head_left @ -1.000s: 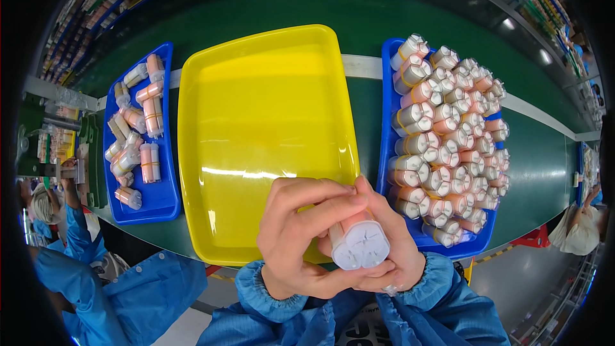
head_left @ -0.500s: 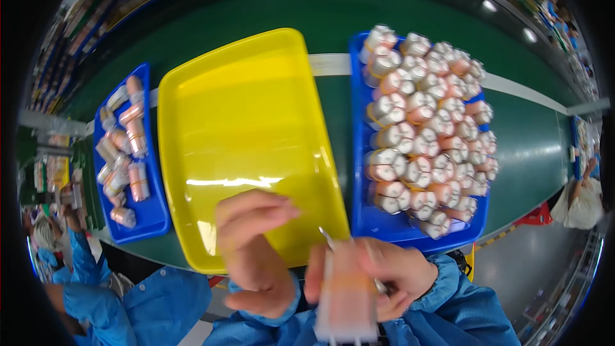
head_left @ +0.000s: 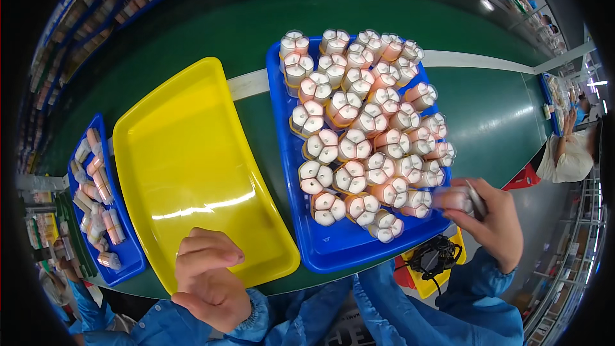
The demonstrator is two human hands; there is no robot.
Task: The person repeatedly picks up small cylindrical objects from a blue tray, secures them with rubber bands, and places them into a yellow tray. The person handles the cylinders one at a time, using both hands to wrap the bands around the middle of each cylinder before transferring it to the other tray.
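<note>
My left hand (head_left: 211, 275) hovers over the near edge of the yellow tray (head_left: 186, 141), fingers loosely bent, thumb apart, holding nothing. My right hand (head_left: 493, 224) grips a wrapped bundle of cylinders (head_left: 452, 199) at the near right corner of the large blue tray (head_left: 378, 250); motion blurs the bundle. A thin silvery piece (head_left: 476, 198) shows by these fingers; I cannot tell what it is. Similar bundles (head_left: 354, 145) stand packed in the large blue tray, each showing three round white ends in clear wrapping, with pinkish sides.
A smaller blue tray (head_left: 129, 263) at the left holds several bundles lying on their sides. The trays rest on a green table (head_left: 487, 115). Black cable (head_left: 435, 256) lies in a yellow container below the near edge. Another person's blue sleeve (head_left: 96, 311) is at lower left.
My right hand has carried the bundle from in front of me rightward to the large blue tray's corner. My left hand has drawn apart from it. The view has shifted right.
</note>
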